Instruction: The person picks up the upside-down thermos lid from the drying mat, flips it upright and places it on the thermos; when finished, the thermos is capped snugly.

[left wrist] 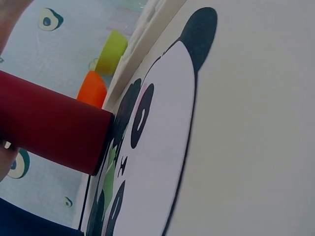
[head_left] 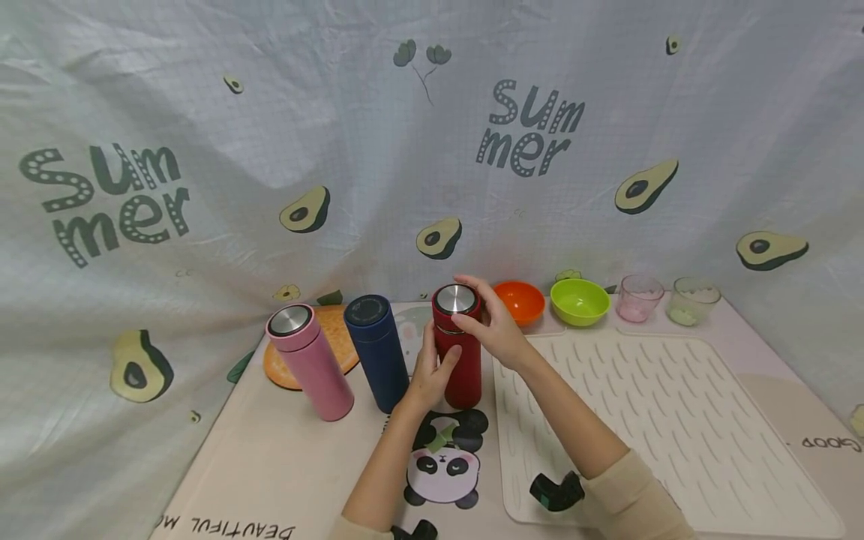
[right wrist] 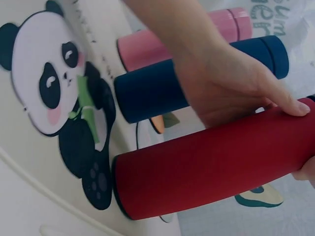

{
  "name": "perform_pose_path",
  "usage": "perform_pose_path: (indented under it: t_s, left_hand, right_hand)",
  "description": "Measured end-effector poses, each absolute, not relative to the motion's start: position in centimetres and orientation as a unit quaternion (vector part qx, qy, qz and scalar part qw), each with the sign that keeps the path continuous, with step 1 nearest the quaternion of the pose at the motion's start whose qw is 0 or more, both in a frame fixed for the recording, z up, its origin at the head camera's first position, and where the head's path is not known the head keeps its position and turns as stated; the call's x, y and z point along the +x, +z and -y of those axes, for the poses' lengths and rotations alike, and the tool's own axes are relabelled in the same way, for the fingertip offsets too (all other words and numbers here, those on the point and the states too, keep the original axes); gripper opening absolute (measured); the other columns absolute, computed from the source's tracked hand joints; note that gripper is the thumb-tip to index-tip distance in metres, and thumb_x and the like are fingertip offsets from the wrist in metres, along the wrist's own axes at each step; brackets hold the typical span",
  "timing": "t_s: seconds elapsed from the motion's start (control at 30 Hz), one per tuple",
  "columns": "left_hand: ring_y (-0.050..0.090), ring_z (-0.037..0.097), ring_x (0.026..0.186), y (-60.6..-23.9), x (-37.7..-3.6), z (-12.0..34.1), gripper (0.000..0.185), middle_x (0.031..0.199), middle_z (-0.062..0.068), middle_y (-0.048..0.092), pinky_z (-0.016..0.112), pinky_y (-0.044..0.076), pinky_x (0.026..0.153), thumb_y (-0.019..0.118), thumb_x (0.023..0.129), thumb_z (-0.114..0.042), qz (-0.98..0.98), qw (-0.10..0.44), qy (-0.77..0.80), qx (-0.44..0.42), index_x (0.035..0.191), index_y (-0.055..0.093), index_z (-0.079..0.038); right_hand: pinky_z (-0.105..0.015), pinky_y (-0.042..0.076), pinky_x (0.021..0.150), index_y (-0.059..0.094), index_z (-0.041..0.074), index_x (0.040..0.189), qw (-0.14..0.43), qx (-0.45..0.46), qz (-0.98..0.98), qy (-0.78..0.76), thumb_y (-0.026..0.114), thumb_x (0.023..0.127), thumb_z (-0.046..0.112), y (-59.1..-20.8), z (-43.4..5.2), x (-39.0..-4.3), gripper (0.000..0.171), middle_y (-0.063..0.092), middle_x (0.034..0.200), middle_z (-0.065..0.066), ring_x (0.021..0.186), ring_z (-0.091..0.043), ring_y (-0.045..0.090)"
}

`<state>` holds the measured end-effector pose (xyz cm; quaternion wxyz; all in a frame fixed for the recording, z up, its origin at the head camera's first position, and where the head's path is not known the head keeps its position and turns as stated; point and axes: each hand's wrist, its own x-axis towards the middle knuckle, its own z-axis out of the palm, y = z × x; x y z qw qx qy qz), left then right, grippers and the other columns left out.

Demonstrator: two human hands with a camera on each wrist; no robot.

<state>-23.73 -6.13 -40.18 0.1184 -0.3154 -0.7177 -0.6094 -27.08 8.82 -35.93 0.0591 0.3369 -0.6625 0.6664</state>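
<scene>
A red thermos flask (head_left: 463,379) with a steel-topped lid (head_left: 455,299) stands upright on the table. My left hand (head_left: 432,373) grips its body from the left, thumb across the front. My right hand (head_left: 496,322) holds the lid from the right, thumb in front and fingers behind. In the right wrist view the left hand (right wrist: 231,83) wraps the red flask (right wrist: 211,167) near its upper end. Left of it stand a blue thermos flask (head_left: 379,356) and a pink thermos flask (head_left: 314,367), both with lids on and touched by neither hand.
A pale ridged mat (head_left: 628,420) covers the table's right side. Behind it are an orange bowl (head_left: 520,302), a green bowl (head_left: 580,302), a pinkish glass (head_left: 639,298) and a greenish glass (head_left: 692,301). An orange round mat (head_left: 280,369) lies behind the pink flask. A curtain hangs at the back.
</scene>
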Motion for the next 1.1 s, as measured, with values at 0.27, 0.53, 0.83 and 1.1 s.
perform_pose_path:
  t_s: [0.27,0.53,0.83,1.1]
  left_hand:
    - [0.044,0.037,0.117,-40.16,-23.62,6.2,0.053,0.126,0.027,0.044,0.048,0.037,0.096,0.042,0.097,-0.011,0.717,0.111,-0.612,-0.314,0.138,0.013,0.005]
    - [0.044,0.038,0.117,-40.12,-23.53,6.29,0.055,0.127,0.028,0.043,0.048,0.037,0.096,0.042,0.097,-0.012,0.722,0.108,-0.609,-0.311,0.139,0.011,0.005]
    - [0.044,0.04,0.116,-40.22,-23.41,6.72,0.061,0.128,0.029,0.043,0.051,0.036,0.096,0.045,0.097,-0.017,0.718,0.123,-0.619,-0.295,0.143,0.011,0.005]
    - [0.043,0.04,0.117,-40.13,-23.44,6.99,0.063,0.13,0.028,0.041,0.05,0.036,0.097,0.045,0.096,-0.021,0.71,0.118,-0.623,-0.304,0.143,0.01,0.003]
  right_hand:
    - [-0.029,0.048,0.084,0.033,0.004,0.137,0.03,0.322,0.673,0.665,0.06,0.086,0.018,-35.61,-8.9,-27.13,0.06,0.044,0.126,-0.018,0.103,-0.026,0.052]
    - [-0.031,0.047,0.086,0.032,0.003,0.138,0.0,0.331,0.661,0.674,0.06,0.086,0.017,-35.67,-9.11,-27.46,0.061,0.046,0.125,-0.019,0.105,-0.023,0.052]
    - [-0.029,0.045,0.088,0.029,0.001,0.137,-0.055,0.311,0.646,0.695,0.054,0.084,0.005,-35.33,-8.89,-27.44,0.06,0.044,0.123,-0.02,0.104,-0.022,0.05]
    - [-0.029,0.046,0.086,0.03,-0.002,0.133,-0.054,0.3,0.628,0.716,0.055,0.083,0.005,-35.25,-8.62,-27.25,0.057,0.044,0.121,-0.017,0.101,-0.019,0.052]
